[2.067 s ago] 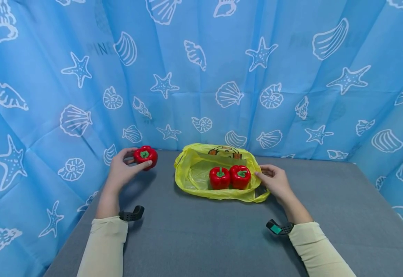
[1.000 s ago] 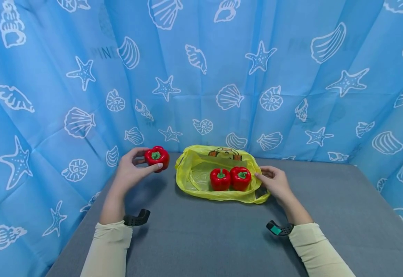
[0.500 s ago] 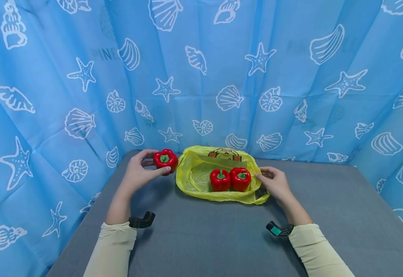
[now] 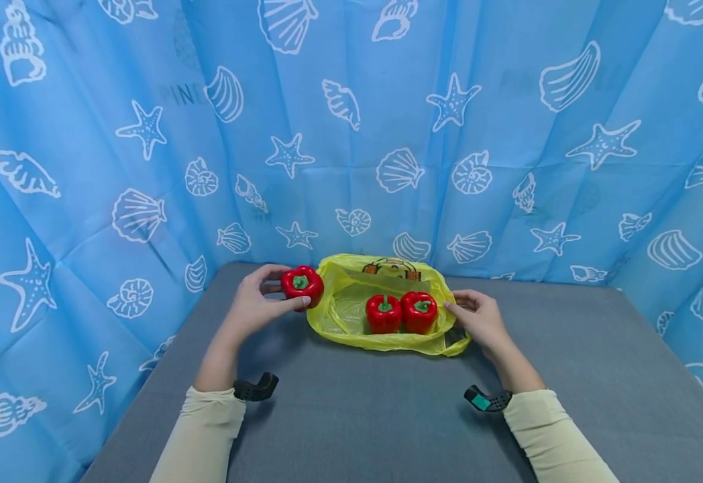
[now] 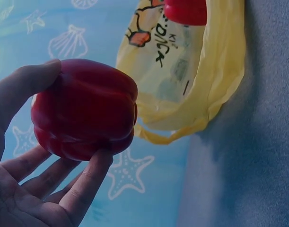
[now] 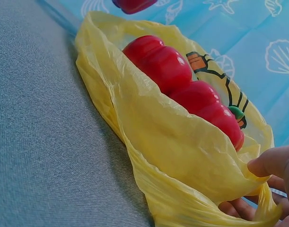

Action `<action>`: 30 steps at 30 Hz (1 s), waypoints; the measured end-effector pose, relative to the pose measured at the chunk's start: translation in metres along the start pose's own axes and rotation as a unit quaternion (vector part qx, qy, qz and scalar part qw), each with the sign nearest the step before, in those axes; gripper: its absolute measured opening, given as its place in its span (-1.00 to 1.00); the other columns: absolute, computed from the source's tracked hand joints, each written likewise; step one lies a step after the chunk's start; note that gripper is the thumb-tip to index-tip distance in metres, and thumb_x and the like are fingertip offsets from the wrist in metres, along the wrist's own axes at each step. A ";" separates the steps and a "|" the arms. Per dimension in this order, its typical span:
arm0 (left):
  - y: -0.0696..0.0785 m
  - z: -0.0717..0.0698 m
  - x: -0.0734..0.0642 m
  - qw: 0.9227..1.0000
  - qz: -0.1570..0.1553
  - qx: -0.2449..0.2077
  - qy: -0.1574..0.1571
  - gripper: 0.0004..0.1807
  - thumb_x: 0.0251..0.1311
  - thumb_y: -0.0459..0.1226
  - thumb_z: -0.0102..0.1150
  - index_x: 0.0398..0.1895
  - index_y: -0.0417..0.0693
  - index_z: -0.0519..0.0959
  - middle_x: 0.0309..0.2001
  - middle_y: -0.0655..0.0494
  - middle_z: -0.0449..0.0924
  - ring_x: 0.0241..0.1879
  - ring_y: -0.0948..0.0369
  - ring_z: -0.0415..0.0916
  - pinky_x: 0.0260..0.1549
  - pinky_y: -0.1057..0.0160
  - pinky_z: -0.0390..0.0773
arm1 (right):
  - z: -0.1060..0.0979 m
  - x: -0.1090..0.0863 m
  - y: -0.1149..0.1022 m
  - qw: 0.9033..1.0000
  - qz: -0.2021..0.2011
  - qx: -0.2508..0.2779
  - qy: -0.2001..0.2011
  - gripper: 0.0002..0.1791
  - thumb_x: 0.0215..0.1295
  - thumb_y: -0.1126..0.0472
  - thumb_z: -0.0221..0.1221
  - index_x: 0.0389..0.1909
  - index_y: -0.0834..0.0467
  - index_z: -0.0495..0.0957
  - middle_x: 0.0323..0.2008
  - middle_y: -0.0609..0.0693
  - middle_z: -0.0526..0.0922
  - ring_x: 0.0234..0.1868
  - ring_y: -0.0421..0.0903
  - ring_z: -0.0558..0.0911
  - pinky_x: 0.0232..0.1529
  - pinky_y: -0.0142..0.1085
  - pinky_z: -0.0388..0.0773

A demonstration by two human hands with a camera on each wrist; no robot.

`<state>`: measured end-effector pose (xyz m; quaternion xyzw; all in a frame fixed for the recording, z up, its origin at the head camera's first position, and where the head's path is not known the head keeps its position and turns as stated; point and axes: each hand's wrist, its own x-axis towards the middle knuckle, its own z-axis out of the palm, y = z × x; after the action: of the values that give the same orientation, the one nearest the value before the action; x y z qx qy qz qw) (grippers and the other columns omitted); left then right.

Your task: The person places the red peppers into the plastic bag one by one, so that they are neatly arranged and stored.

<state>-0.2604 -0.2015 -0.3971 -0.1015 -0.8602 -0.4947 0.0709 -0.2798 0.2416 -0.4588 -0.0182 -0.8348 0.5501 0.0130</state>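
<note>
My left hand (image 4: 256, 302) holds a red bell pepper (image 4: 302, 287) with a green stem between thumb and fingers, raised at the left rim of a yellow plastic bag (image 4: 345, 339). In the left wrist view this bell pepper (image 5: 87, 109) appears apart from the bag. The bag lies with its mouth spread, and two more red bell peppers (image 4: 384, 314) (image 4: 419, 312) sit side by side in its right half. At the bag's right edge my right hand (image 4: 481, 318) pinches the plastic; the right wrist view shows the thumb (image 6: 269, 163) pressed on the rim.
The bag and hands are over a grey cloth-covered table (image 4: 363, 416). Behind and at both sides hangs a blue curtain (image 4: 327, 188) with white shells and starfish. A loose bag handle (image 4: 457, 345) lies near my right hand. Each wrist wears a black band.
My left hand has carried its bell pepper rightward from the table's left side to the bag's left rim. My right hand keeps its pinch on the bag, and the two peppers inside stay put.
</note>
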 end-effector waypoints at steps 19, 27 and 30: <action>0.009 0.037 0.003 0.997 0.024 -0.057 -0.050 -0.34 0.15 -0.07 0.62 0.29 0.08 0.54 0.24 0.03 0.59 0.18 -0.04 0.66 0.07 0.00 0.78 | 0.000 -0.002 -0.001 1.000 -0.002 0.001 -0.007 -0.48 0.56 0.09 0.25 0.34 0.34 0.52 0.17 0.31 0.69 -0.18 -0.37 0.70 -0.12 -0.39 0.76; 0.010 0.055 0.003 0.993 0.042 -0.082 -0.069 -0.27 0.19 -0.15 0.58 0.40 0.02 0.47 0.33 -0.05 0.54 0.28 -0.12 0.61 0.14 -0.07 0.74 | 0.000 -0.002 -0.002 1.000 -0.004 -0.001 -0.005 -0.47 0.55 0.08 0.26 0.35 0.34 0.52 0.19 0.33 0.68 -0.15 -0.34 0.71 -0.09 -0.33 0.78; 0.010 0.061 0.002 0.992 0.044 -0.091 -0.077 -0.26 0.21 -0.18 0.57 0.43 0.00 0.44 0.34 -0.07 0.52 0.31 -0.14 0.59 0.15 -0.09 0.73 | 0.001 -0.002 -0.002 1.000 -0.005 -0.003 -0.005 -0.48 0.55 0.09 0.26 0.35 0.34 0.52 0.19 0.33 0.68 -0.16 -0.34 0.71 -0.10 -0.34 0.78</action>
<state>-0.2616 -0.1439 -0.4186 -0.1825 -0.8093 -0.5581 0.0169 -0.2783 0.2400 -0.4573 -0.0110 -0.8368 0.5472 0.0118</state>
